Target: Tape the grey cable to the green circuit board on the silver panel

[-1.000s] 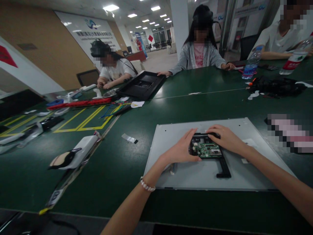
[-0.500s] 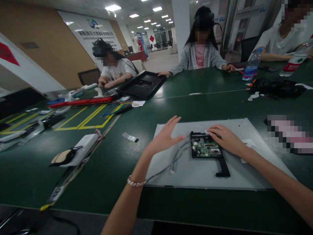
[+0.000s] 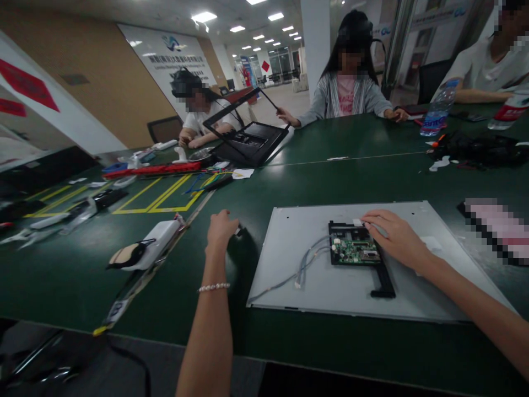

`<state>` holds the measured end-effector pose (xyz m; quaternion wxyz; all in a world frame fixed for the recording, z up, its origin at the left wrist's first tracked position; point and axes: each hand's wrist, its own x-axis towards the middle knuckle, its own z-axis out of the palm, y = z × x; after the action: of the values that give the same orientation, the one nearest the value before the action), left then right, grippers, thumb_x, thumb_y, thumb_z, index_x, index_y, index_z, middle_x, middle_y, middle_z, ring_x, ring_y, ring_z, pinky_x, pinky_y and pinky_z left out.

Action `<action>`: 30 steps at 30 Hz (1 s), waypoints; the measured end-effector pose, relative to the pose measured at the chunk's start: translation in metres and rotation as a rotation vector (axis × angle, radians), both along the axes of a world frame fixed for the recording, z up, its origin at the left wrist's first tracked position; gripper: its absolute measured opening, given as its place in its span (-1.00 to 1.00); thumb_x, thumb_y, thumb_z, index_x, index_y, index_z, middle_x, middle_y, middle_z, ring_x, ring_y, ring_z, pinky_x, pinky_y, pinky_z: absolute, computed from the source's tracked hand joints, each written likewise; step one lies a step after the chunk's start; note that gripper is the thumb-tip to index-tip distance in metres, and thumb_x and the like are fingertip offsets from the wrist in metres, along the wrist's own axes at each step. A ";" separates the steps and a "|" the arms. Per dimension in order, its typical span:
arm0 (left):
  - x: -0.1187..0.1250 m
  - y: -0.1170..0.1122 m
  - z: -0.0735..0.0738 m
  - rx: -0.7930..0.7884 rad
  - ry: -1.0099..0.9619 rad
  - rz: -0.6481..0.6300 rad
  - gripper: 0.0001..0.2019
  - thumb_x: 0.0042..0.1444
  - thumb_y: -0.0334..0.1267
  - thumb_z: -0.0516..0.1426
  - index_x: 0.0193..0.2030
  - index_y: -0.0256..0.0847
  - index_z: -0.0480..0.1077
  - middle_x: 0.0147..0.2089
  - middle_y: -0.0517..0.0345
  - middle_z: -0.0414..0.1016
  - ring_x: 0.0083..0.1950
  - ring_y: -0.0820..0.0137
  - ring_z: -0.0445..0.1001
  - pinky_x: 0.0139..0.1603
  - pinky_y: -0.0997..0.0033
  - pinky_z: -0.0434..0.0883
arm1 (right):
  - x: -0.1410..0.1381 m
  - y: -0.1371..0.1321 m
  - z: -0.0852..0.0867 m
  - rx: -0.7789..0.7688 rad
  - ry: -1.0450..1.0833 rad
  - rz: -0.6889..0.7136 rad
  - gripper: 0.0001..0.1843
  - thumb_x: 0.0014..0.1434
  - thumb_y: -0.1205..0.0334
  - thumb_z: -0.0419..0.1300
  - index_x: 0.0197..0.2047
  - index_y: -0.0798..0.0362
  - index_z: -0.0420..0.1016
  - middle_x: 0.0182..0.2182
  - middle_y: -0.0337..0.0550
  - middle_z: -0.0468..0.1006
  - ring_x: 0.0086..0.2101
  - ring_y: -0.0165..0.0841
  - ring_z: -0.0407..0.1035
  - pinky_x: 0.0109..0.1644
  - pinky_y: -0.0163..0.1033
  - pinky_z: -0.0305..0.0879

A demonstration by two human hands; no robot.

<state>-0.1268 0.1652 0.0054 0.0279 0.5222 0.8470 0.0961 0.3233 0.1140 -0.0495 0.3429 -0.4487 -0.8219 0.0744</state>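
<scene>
My left hand (image 3: 222,231) is closed at the table to the left of the grey metal panel. Between its fingertips is a small silver strip (image 3: 238,229) with a dark end, mostly hidden by the fingers. My right hand (image 3: 390,238) lies over the upper right corner of a black plastic bracket (image 3: 384,281), fingers bent together on its edge; their tips are partly hidden. A white tab (image 3: 357,223) shows just beside them. The bracket carries a green circuit board (image 3: 351,252) and rests on the grey metal panel (image 3: 285,242). Grey cables (image 3: 303,264) run from the board leftward across the panel.
A white device with a round beige pad (image 3: 155,242) lies at left. Farther back, a co-worker's hand (image 3: 289,118) holds a thin black frame (image 3: 223,113) above a black housing (image 3: 252,140). Bottles (image 3: 440,110) and a black bundle (image 3: 479,149) are at right.
My left hand has moved left and down from above the panel to the silver strip and closed on it. My right hand stays at the bracket. The co-worker has raised a thin black frame.
</scene>
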 end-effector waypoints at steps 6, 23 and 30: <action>-0.003 -0.004 -0.002 -0.099 -0.013 0.134 -0.56 0.09 -0.27 0.08 0.13 -0.36 0.28 0.19 -0.41 0.21 0.07 -0.05 0.45 -0.02 0.07 0.41 | -0.001 0.000 -0.001 0.033 -0.022 0.023 -0.68 0.31 0.17 -0.03 -0.05 0.04 0.51 -0.10 0.00 0.54 -0.06 -0.16 0.39 0.08 0.06 0.31; 0.005 0.000 0.013 0.328 -0.383 -0.184 -0.81 0.02 -0.28 0.13 -0.23 -0.26 0.47 -0.33 0.06 0.52 -0.32 0.33 0.50 -0.30 0.44 0.41 | -0.006 -0.006 0.009 0.147 -0.095 0.019 -0.70 0.32 0.26 -0.02 -0.03 0.14 0.48 -0.08 0.05 0.52 -0.05 -0.18 0.37 0.08 0.06 0.33; 0.088 -0.022 0.037 0.042 -0.994 -0.727 -0.77 0.02 -0.15 0.23 -0.26 -0.28 0.45 -0.39 0.19 0.43 -0.44 0.55 0.35 -0.39 0.54 0.34 | -0.023 -0.025 0.021 0.118 -0.096 0.060 -0.65 0.32 0.26 -0.02 0.11 0.09 0.39 0.02 0.03 0.48 0.04 -0.19 0.34 0.14 0.09 0.31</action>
<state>-0.0387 0.1432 0.0426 0.4400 0.6706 0.4985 0.3288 0.3002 0.0889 -0.0289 0.3265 -0.4059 -0.8535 0.0142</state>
